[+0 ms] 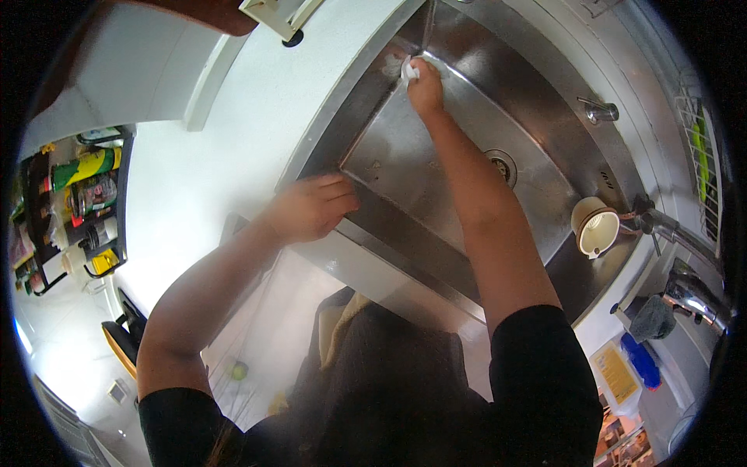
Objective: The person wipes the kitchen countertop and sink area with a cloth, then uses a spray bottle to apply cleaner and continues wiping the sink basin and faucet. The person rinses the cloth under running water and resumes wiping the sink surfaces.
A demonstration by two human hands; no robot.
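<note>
My right hand (426,87) reaches into the far left corner of a stainless steel sink (402,175). It grips a white crumpled cloth or tissue (410,70), pressed against the metal where the wall meets the floor of the basin. Loosely bent, my left hand (315,207) is over the sink's near left corner, fingers slightly apart, with nothing visible in it. Its palm side is hidden. Right of my right forearm is the drain (501,166), partly covered by the arm. Small marks show on the basin floor.
A beige plastic cup-shaped strainer (595,226) hangs at the sink's right wall by the faucet (671,227). A grey cloth (652,318) hangs lower right. White counter (245,134) borders the sink on the left; a rack (87,198) of bottles and jars stands farther left.
</note>
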